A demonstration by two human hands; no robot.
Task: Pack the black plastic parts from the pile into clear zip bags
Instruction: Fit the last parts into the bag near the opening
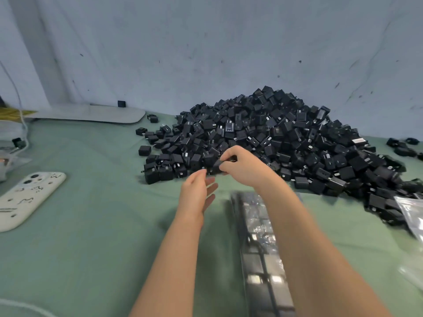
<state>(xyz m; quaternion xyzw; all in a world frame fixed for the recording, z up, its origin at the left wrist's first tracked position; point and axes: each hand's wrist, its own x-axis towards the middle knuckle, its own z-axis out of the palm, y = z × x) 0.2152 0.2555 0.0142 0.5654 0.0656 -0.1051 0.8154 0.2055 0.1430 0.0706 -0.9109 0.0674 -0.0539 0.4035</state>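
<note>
The right hand is curled with its fingertips pinched on a black plastic part at the near edge of the pile. The left hand is just beside and below it, palm turned inward, fingers spread and holding nothing, its fingertips close to the same part. The pile of black plastic parts rises directly beyond both hands against a pale wall, on a green cloth. Beneath the right forearm lies a filled clear zip bag, blurred, holding rows of parts. More clear bags lie at the right edge. A white phone lies well apart, far left.
</note>
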